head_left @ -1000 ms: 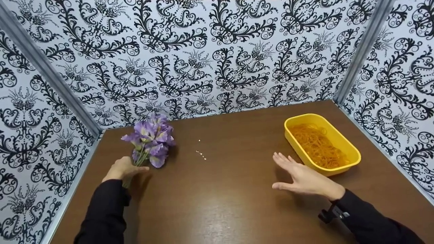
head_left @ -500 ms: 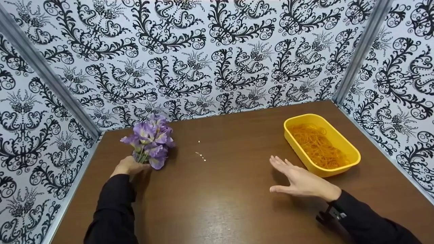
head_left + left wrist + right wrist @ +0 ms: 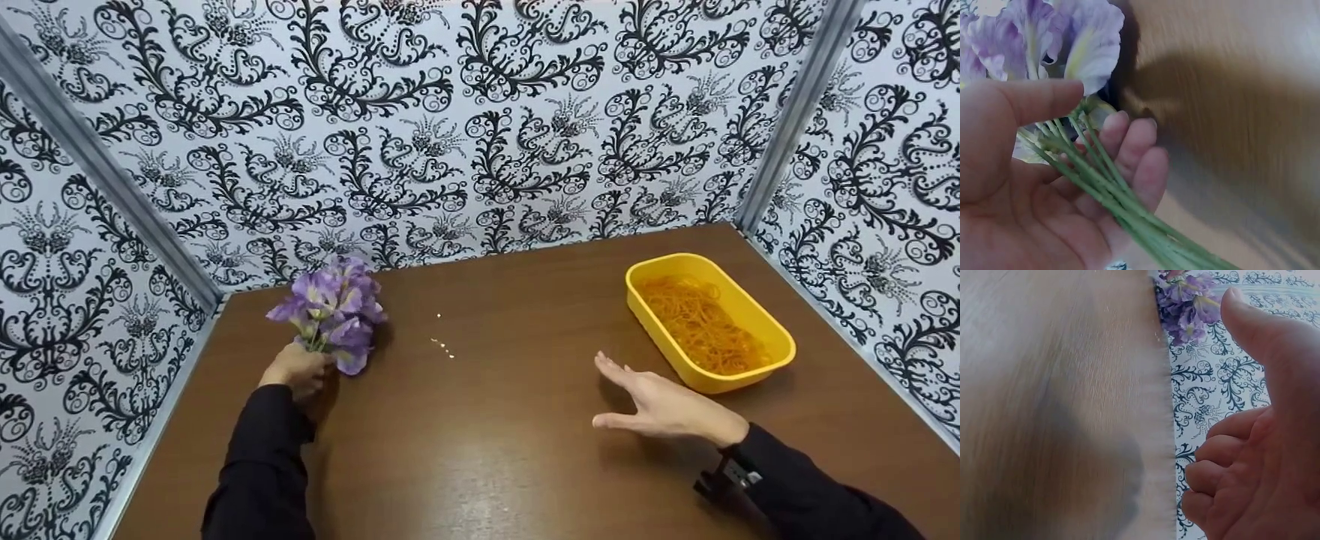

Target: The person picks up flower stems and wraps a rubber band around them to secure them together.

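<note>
My left hand point(image 3: 298, 369) holds a bunch of purple irises point(image 3: 334, 304) at the left rear of the table. In the left wrist view the green stems point(image 3: 1123, 202) cross the palm, with the thumb over them and the fingers curled round from below. The petals spread beyond the thumb. Toward the right, my right hand point(image 3: 671, 405) hovers over the table with thumb and fingers apart, holding nothing. It is nearest to a yellow plastic tub point(image 3: 701, 379), just in front of its near left side.
Thin orange loops like rubber bands point(image 3: 697, 322) partly fill the tub. Tiny white specks point(image 3: 451, 356) mark the brown table point(image 3: 487, 420) near the middle. Patterned black-and-white walls point(image 3: 510, 135) with grey corner posts point(image 3: 787, 135) enclose its back and sides.
My left hand has moved slightly up and right along the stems, its fingers closing round them. The irises barely shift. My right hand drifts slightly left, still held apart from the tub.
</note>
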The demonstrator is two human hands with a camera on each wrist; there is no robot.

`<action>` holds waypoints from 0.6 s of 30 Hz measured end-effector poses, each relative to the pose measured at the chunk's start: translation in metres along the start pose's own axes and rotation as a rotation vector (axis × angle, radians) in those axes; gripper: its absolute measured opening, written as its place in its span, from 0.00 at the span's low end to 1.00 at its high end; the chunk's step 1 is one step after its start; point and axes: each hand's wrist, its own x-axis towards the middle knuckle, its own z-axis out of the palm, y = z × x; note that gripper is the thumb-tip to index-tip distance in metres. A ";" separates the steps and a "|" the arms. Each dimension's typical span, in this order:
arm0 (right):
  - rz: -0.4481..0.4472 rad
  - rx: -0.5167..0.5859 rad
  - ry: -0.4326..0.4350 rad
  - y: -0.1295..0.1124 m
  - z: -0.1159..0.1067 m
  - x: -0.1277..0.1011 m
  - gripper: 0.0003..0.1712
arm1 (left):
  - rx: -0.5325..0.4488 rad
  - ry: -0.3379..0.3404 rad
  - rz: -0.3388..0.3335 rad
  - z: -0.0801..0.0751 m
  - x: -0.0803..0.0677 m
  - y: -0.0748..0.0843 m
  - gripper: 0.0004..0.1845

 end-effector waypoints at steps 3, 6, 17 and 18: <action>0.023 0.030 -0.018 0.001 0.000 0.000 0.54 | -0.113 -0.038 -0.025 0.004 0.001 0.004 0.20; 0.038 0.052 -0.034 0.002 0.002 -0.001 0.54 | -0.194 -0.061 -0.033 0.008 0.002 0.006 0.14; 0.011 0.013 0.012 -0.001 0.007 0.000 0.58 | -0.616 -0.164 -0.003 0.027 0.011 0.016 0.14; 0.010 0.015 0.014 -0.002 0.007 0.000 0.57 | -0.641 -0.180 0.003 0.029 0.011 0.018 0.13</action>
